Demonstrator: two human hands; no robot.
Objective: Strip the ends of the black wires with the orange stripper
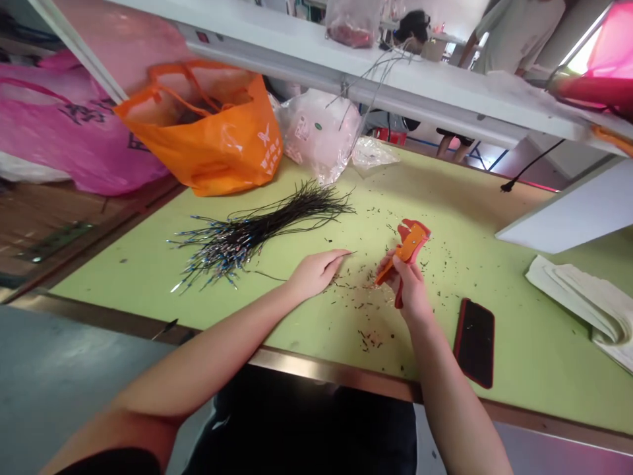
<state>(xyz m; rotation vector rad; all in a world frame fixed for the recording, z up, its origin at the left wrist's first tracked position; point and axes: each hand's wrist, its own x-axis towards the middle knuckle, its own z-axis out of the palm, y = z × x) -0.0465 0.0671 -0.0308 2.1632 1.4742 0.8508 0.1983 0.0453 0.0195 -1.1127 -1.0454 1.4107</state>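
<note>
Between the fingertips of my left hand (316, 273) is a thin black wire (270, 275); its short end sticks out to the right and its long part trails left toward the pile. My right hand (409, 285) is wrapped round the handles of an orange and red wire stripper (411, 244), whose head points up and away from me. The tool and the wire end are apart. Left of my hands lies a bundle of black wires (281, 221), with blue and silvery tips fanned out at its near-left end.
Small black scraps (370, 340) litter the green tabletop (306, 359). A phone (475, 343) and a folded cloth (578, 297) lie at right. An orange bag (217, 152) and clear plastic bags (321, 128) stand at the back, beneath a white shelf (297, 49). A person (519, 33) stands beyond.
</note>
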